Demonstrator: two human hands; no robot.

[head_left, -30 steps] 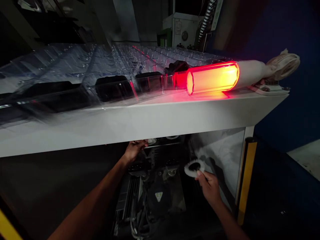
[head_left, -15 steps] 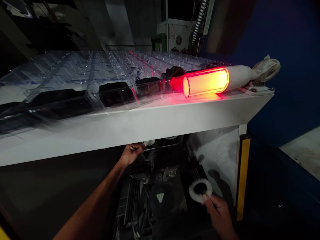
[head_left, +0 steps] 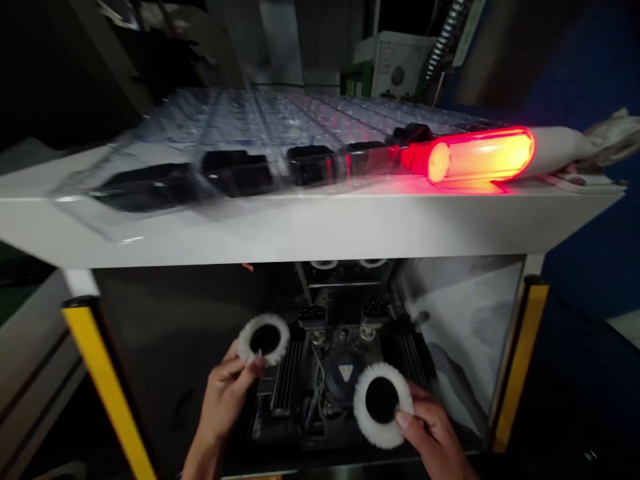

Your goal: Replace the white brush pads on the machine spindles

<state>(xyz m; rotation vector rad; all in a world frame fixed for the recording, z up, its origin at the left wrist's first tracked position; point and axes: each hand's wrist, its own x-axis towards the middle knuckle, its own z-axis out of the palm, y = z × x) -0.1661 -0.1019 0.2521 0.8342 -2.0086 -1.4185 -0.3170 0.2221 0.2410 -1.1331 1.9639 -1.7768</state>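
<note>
Between the thumb and fingers of my left hand [head_left: 225, 387] is a round white fuzzy-rimmed pad [head_left: 243, 341] with a black centre. My right hand [head_left: 433, 427] pinches a second such fuzzy pad [head_left: 361, 415] at its edge, lower and nearer to me. Both pads are held up in the machine's opening, apart from each other. Behind them sits the machine's dark mechanism [head_left: 345, 367], bearing a triangular warning label. Two black-topped posts [head_left: 313, 319] stand on it, and farther back white-rimmed rounds show partly under the top edge.
Above the opening runs a white machine top [head_left: 320, 227]. Clear plastic trays [head_left: 270, 123] with black parts lie on it, next to a glowing red signal lamp [head_left: 480, 159]. Yellow-fronted bars [head_left: 107, 387] flank the opening on both sides.
My left hand has drawn back from deep in the opening towards me, with a fuzzy pad now visible in it. The right hand still holds its pad. The view has shifted left.
</note>
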